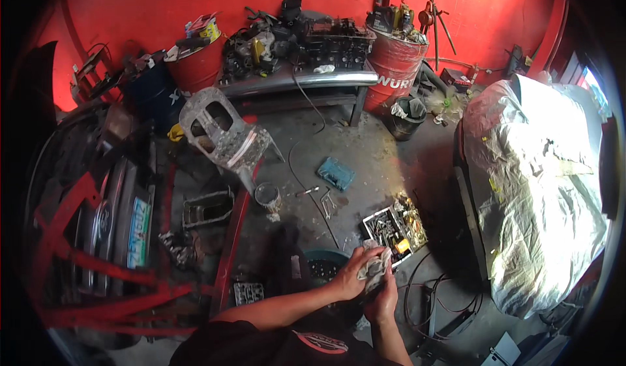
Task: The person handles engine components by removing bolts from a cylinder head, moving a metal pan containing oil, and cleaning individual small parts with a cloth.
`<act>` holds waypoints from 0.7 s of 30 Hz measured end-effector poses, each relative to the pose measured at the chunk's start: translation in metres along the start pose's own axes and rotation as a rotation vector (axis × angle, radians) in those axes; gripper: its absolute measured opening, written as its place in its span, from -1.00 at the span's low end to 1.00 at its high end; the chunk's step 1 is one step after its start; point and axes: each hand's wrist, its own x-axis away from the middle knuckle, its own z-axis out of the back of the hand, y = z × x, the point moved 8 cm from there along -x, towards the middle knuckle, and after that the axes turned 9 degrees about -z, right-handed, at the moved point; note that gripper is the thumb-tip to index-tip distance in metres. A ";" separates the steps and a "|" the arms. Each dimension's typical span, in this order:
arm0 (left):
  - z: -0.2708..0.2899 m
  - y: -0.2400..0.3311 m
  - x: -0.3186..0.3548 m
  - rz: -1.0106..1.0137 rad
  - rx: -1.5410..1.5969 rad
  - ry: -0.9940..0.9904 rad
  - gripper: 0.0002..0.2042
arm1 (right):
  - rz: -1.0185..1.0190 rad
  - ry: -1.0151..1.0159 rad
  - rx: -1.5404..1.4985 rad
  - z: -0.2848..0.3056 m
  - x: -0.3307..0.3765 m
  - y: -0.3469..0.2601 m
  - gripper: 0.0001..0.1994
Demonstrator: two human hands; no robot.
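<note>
A crumpled, greyish-white rag (pixel 373 273) is pressed between my two hands, above the floor. My left hand (pixel 351 276) is closed on its left side, thumb and fingers against the cloth. From the right, my right hand (pixel 383 301) grips the same rag, its fingers pointing up along it. Just beyond my hands lies an open tray (pixel 369 224) of metal tools and small parts, with a yellow item (pixel 402 244) in it. A dark teal round basin (pixel 339 256) stands under my left wrist, partly hidden by my arm.
Ahead on the floor are a teal case (pixel 336 173), wrenches (pixel 327 201) and a can (pixel 267 198). A dirty plastic chair (pixel 225 131) stands left of them, near a red metal frame (pixel 231 255). Right is a covered car (pixel 521 190); hoses (pixel 417 301) coil nearby. Engine parts (pixel 332 46) fill the back bench.
</note>
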 end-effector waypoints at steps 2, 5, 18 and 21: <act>0.056 -0.046 -0.036 -0.014 -0.017 0.104 -0.42 | 0.054 0.110 0.409 -0.044 -0.054 -0.002 -0.50; 0.137 -0.193 -0.081 0.344 0.176 0.130 -0.53 | 0.005 -0.047 0.916 -0.150 -0.134 0.006 -0.50; 0.366 -0.216 -0.265 0.566 0.083 0.312 -0.77 | 0.146 -0.163 1.580 -0.332 -0.352 -0.013 -0.82; 0.378 -0.236 -0.297 0.879 0.606 0.436 -0.71 | 0.083 0.025 1.388 -0.350 -0.372 -0.053 -0.79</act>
